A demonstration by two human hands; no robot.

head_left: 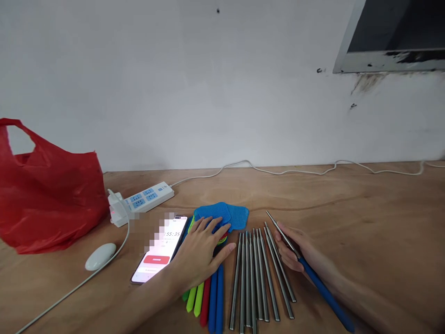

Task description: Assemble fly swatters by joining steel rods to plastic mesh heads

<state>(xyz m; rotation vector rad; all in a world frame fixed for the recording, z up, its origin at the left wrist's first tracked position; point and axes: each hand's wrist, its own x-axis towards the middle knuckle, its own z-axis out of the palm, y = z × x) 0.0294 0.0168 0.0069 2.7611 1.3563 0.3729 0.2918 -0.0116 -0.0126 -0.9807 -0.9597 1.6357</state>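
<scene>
In my right hand (294,243) is a metal telescopic rod with a blue handle (323,290), its thin silver tip slanting up to the left. The fingers are closed round the metal part. My left hand (205,248) lies with fingers spread over stacked fly swatter heads, the topmost a blue mesh one (213,213). Another blue mesh head (239,216) pokes out to its right. Below that hand, coloured handles in green, red (205,301) and blue (219,297) lie side by side. Several bare metal rods (257,278) are laid out between my hands.
A lit phone (160,253) rests left of the swatters. Behind it a white power strip (149,197) carries a plugged charger, its cable running past a white mouse-shaped object (100,257). A red plastic bag (52,199) stands far left. A thin cord (278,172) follows the wall.
</scene>
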